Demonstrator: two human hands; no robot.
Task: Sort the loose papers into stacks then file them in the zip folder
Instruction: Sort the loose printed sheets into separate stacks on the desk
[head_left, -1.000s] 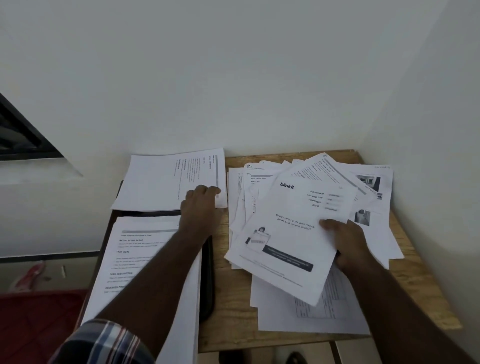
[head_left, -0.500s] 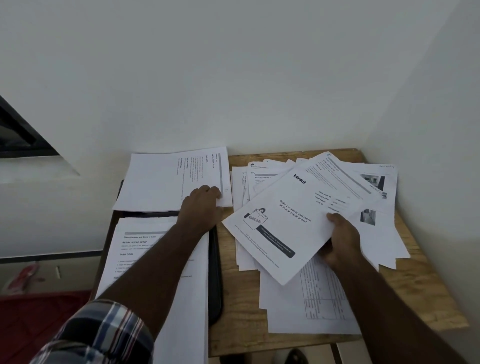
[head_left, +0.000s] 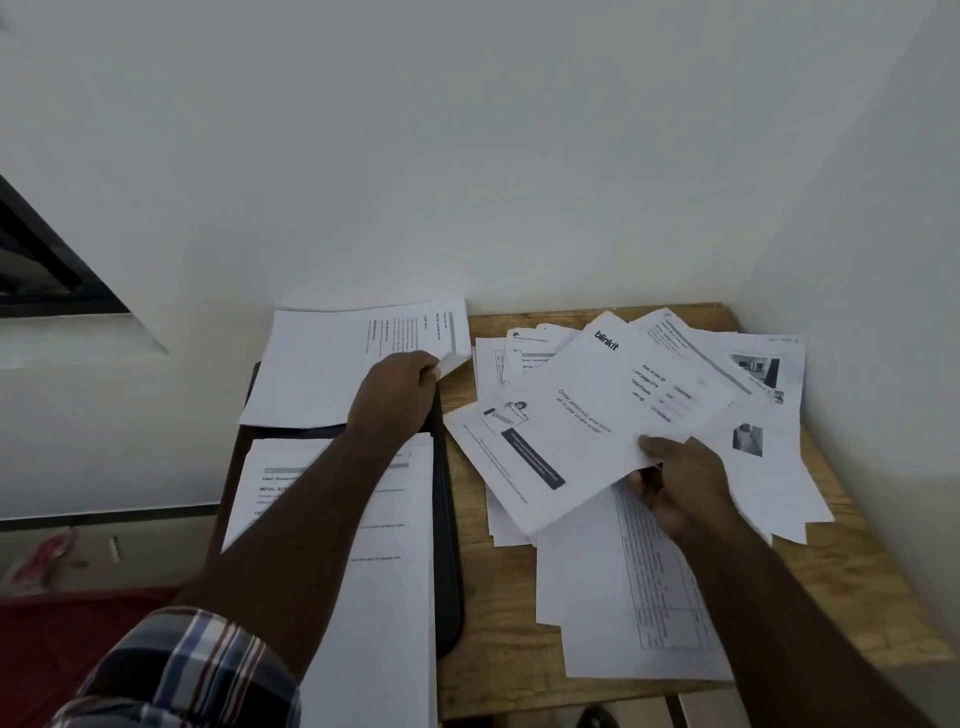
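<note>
A black zip folder (head_left: 448, 545) lies along the left side of the wooden table (head_left: 498, 623). Two paper stacks rest on it: a far stack (head_left: 332, 364) turned sideways and a near stack (head_left: 384, 571). My left hand (head_left: 397, 397) pinches the near right corner of the far stack and lifts it a little. My right hand (head_left: 675, 486) grips a sheet printed "blinkit" (head_left: 582, 415) by its near edge, raised over the loose pile (head_left: 748, 415) spread across the right half of the table. A sheet with a table of figures (head_left: 623, 597) lies nearest me.
White walls close the table in at the back and on the right (head_left: 883, 260). A dark window frame (head_left: 41, 270) is at the left. A red surface (head_left: 62, 649) lies low to the left, beyond the table's edge.
My right hand has lifted the "blinkit" sheet off the pile and turned it counter-clockwise. My left hand, which lay flat on the far stack, now pinches up its corner.
</note>
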